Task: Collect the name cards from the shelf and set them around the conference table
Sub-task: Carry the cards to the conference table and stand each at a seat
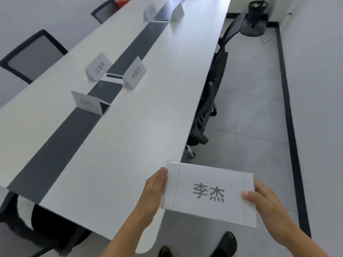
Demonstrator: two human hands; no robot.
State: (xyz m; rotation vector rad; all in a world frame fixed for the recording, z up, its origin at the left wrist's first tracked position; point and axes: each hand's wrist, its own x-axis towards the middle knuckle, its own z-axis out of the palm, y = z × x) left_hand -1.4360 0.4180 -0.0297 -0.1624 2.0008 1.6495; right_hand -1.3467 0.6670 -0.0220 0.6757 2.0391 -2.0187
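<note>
Five cards (134, 75) are standing mid-worktop (141, 138) | left grip (156, 184) and right grip (265, 203) are pinching the ends of the 李杰 name card (207, 193), just off the near right edge | step: placing | next: likely standing it at an unfilled seat.

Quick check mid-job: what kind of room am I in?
Probably an office meeting room: a long white conference table with a dark centre strip, folded name cards standing along it, and mesh office chairs tucked at its sides.

White name card (207, 193) with grey characters, white table (130, 138), dark grey centre strip (55, 151)
</note>
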